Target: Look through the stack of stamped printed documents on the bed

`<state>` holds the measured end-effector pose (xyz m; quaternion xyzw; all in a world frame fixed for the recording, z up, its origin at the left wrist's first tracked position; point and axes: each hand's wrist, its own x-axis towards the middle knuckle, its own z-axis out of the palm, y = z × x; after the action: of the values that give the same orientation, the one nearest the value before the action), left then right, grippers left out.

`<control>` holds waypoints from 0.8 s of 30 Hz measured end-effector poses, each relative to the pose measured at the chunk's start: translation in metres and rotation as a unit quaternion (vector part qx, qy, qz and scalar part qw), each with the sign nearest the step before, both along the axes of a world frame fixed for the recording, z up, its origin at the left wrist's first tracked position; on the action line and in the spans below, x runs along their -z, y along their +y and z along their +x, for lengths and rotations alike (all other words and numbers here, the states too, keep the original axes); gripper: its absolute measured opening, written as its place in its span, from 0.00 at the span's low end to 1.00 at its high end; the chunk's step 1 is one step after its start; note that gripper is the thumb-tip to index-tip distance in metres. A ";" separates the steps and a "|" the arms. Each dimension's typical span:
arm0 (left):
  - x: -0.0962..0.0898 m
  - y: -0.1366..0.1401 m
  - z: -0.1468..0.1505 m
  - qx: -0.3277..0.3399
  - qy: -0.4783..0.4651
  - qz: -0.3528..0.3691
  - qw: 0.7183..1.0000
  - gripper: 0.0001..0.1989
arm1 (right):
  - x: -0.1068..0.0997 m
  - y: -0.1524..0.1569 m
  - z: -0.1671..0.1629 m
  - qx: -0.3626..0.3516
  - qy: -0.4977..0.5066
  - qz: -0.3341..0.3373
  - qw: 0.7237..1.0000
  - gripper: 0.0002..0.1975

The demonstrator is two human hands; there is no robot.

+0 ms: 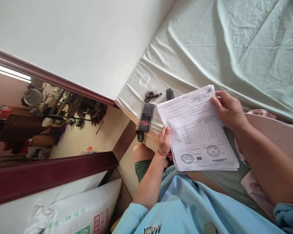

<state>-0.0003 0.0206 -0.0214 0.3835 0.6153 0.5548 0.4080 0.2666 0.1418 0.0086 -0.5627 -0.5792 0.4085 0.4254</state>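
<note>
A stack of printed paper sheets (197,130) is held up over my lap, its top page carrying a table and two round stamps near the bottom. My left hand (164,140) grips the left edge with the thumb on top; a red string circles that wrist. At the upper right corner, my right hand (228,109) pinches the sheets between thumb and fingers. Just beyond the papers lie a small black object (170,94) and a bunch of keys (151,95). The undersides of the sheets and some fingers are hidden.
A pale green sheet (195,52) covers the surface ahead. On it stand a clear plastic container (145,80) and a partly blurred dark object (146,113). A pink item (275,133) is at right. Left are a doorway with a dark red frame (51,177) and a white printed sack (85,208).
</note>
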 end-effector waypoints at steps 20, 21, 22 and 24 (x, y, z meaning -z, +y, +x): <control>-0.061 -0.021 -0.004 0.158 0.287 0.057 0.943 0.28 | -0.012 -0.004 0.005 0.054 -0.127 0.244 0.960 0.15; -0.060 -0.022 -0.005 0.155 0.279 0.060 0.946 0.28 | -0.013 -0.003 0.005 0.043 -0.122 0.244 0.961 0.15; -0.058 -0.023 -0.006 0.146 0.267 0.060 0.951 0.28 | -0.013 -0.003 0.005 0.033 -0.114 0.240 0.963 0.14; -0.054 -0.026 -0.007 0.110 0.230 0.047 0.966 0.27 | -0.015 -0.004 0.005 0.021 -0.083 0.214 0.973 0.11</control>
<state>-0.0077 -0.0049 0.0329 0.5847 0.6199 0.4320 0.2954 0.2715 0.1383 0.0237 -0.5031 -0.6744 0.2177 0.4946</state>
